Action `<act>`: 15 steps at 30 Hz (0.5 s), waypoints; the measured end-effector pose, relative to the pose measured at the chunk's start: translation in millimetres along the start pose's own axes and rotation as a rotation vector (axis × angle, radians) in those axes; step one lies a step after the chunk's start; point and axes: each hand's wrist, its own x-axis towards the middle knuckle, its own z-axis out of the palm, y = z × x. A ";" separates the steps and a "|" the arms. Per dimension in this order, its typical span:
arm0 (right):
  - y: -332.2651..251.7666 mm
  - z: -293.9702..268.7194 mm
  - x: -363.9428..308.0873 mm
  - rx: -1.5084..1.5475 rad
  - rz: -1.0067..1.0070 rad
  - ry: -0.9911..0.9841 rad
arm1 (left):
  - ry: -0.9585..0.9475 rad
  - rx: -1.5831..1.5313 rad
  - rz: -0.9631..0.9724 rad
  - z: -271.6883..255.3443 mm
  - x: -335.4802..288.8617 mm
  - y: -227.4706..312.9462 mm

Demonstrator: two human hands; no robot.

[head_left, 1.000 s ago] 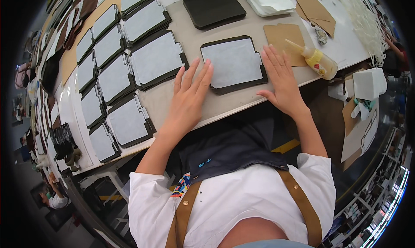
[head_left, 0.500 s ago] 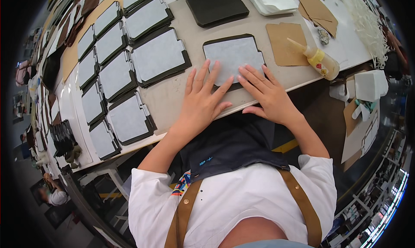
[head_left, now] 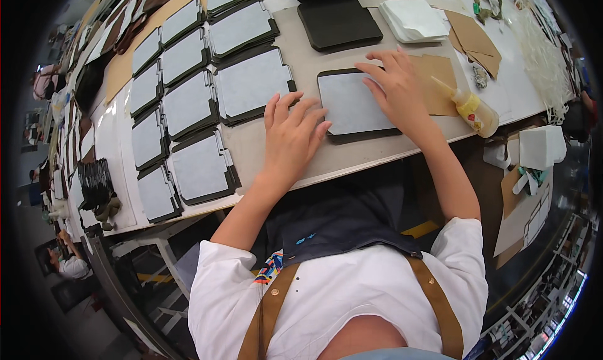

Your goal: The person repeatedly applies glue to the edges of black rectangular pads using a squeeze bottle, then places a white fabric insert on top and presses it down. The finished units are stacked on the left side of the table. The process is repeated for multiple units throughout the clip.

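A black panel with a pale grey sheet [head_left: 353, 109] on it lies flat near the table's front edge. My left hand [head_left: 291, 137] is open at its left side, fingers slightly curled and apart, fingertips close to the sheet's edge; whether they touch I cannot tell. Over the panel's right part is my right hand [head_left: 398, 97], open and empty, its fingers pointing toward the far edge and covering the upper right corner. Beyond the panel sits a stack of plain black panels [head_left: 340, 27]. To its right stands a stack of white sheets [head_left: 412, 21].
Stacks of sheet-topped black panels [head_left: 251, 83] stand in rows on the left. Brown card [head_left: 440, 77] lies right of my right hand, with a yellow-labelled squeeze bottle [head_left: 475, 113] near the front edge. Pale stringy strips [head_left: 540, 65] are heaped far right. A white box [head_left: 541, 147] stands beyond the table edge.
Both hands have lifted from the middle of the sheet and moved apart. The left is now at its left side, the right toward the far right corner. The view has shifted slightly.
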 end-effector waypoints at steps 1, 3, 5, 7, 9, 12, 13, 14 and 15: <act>-1.4 6.8 6.3 0.022 -0.027 -0.009 | 0.030 -0.015 -0.022 0.2 0.0 -0.2; -5.9 19.0 18.2 0.064 -0.083 -0.028 | 0.076 -0.023 -0.072 -0.1 -0.1 -0.8; -13.0 29.4 27.9 0.070 -0.114 -0.045 | 0.108 -0.009 -0.127 -1.0 -0.6 -1.4; -15.6 36.0 31.8 0.054 -0.145 -0.062 | 0.121 -0.018 -0.156 -2.7 -1.6 -3.2; -16.2 40.7 34.0 0.020 -0.173 -0.079 | 0.133 -0.031 -0.175 -3.0 -2.5 -4.9; -21.8 38.0 34.7 -0.029 -0.189 -0.054 | 0.151 -0.054 -0.185 -1.2 -2.8 -6.6; -23.6 36.8 35.2 -0.023 -0.187 -0.048 | 0.158 -0.061 -0.185 -0.7 -2.2 -6.8; -25.0 35.6 35.8 -0.017 -0.185 -0.042 | 0.165 -0.070 -0.185 -0.4 -2.0 -6.8; -25.5 34.8 36.7 -0.012 -0.182 -0.033 | 0.157 -0.077 -0.191 -0.8 -1.6 -6.6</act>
